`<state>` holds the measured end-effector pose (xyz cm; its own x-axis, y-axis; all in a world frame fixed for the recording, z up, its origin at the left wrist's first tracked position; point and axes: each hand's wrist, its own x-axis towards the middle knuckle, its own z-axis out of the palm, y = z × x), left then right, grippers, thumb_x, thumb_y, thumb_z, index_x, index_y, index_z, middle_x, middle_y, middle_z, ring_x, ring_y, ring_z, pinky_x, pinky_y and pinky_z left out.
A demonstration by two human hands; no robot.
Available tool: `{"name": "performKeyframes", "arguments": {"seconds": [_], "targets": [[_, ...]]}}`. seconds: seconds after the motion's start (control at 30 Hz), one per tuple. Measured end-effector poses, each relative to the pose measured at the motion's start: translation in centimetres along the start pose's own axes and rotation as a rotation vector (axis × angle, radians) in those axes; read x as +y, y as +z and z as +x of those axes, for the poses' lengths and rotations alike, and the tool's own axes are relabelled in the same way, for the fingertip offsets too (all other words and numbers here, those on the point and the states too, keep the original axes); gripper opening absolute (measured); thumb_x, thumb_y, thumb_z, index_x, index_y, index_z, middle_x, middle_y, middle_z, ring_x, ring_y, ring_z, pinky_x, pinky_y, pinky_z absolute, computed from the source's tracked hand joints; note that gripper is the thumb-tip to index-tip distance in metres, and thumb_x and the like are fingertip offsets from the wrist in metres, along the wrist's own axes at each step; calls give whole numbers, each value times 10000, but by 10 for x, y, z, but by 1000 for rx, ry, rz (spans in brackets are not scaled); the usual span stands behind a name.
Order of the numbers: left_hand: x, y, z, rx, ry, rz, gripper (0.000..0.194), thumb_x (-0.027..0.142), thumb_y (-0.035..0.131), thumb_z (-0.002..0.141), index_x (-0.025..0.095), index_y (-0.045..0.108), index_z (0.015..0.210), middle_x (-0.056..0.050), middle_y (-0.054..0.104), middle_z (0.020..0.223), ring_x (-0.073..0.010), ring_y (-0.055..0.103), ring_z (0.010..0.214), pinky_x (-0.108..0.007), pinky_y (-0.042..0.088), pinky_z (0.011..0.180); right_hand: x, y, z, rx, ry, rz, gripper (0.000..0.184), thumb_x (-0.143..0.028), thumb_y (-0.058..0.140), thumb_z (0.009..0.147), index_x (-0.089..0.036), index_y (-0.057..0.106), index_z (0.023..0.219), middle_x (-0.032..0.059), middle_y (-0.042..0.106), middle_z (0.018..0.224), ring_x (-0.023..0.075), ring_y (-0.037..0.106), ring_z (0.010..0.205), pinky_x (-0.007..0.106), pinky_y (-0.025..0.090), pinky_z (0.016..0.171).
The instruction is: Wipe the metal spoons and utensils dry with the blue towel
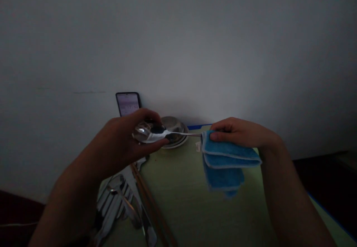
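Observation:
A shiny metal spoon (154, 137) is held level above the table, its bowl toward the left and its handle pointing right. My left hand (125, 135) curls around the bowl end, thumb and fingers at its edges. At the other end, my right hand (238, 131) pinches a folded blue cloth (223, 178) with pale edging, thumb on top. The handle's tip disappears into the cloth, which hangs down in loose layers below my fingers.
Metal bowls (178, 139) are stacked near the wall. A phone (128, 104) leans upright there. At lower left, several pieces of cutlery (125, 202) lie beside wooden chopsticks (152, 198) on the greenish table (192, 210).

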<state>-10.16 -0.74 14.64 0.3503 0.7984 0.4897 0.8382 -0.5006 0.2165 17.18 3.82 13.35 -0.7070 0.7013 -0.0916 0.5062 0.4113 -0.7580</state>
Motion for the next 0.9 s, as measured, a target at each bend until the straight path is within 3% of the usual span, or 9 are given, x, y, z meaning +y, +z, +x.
{"name": "performKeyframes", "arguments": {"seconds": [0.13, 0.3, 0.43, 0.73, 0.9], "targets": [[7, 5, 2, -9, -10, -60, 322, 400, 623, 688, 213, 512, 926, 6, 671, 807, -153, 632, 663, -230, 471, 593, -5, 2, -3, 40, 17, 27, 309, -436, 462, 811, -153, 586, 814, -2, 565, 694, 98, 524, 598, 208, 390, 508], [11, 7, 3, -97, 76, -122, 245, 330, 592, 734, 240, 539, 955, 34, 677, 811, -118, 634, 658, -194, 465, 605, -10, 5, -4, 71, 29, 5, 301, -435, 471, 808, -163, 599, 795, -7, 582, 682, 92, 534, 576, 211, 392, 511], [12, 10, 4, -76, 93, -112, 191, 321, 593, 741, 228, 554, 902, 42, 674, 771, -102, 623, 633, -183, 452, 599, -11, 5, -4, 109, 30, -74, 312, -454, 473, 800, -177, 616, 791, -8, 592, 684, 100, 537, 584, 217, 379, 508], [1, 8, 5, 1, -30, -42, 246, 411, 603, 717, 222, 588, 873, 29, 661, 730, -107, 598, 599, -201, 440, 586, -11, 6, 4, 60, -41, -64, 331, -458, 450, 809, -163, 599, 825, -2, 569, 703, 101, 518, 608, 207, 365, 505], [-13, 4, -1, -5, -88, -59, 281, 446, 592, 703, 210, 594, 856, 37, 640, 642, -111, 577, 545, -195, 413, 514, -6, 3, 0, 76, 12, -67, 339, -460, 426, 820, -160, 578, 784, -9, 543, 663, 91, 497, 570, 205, 357, 488]]}}
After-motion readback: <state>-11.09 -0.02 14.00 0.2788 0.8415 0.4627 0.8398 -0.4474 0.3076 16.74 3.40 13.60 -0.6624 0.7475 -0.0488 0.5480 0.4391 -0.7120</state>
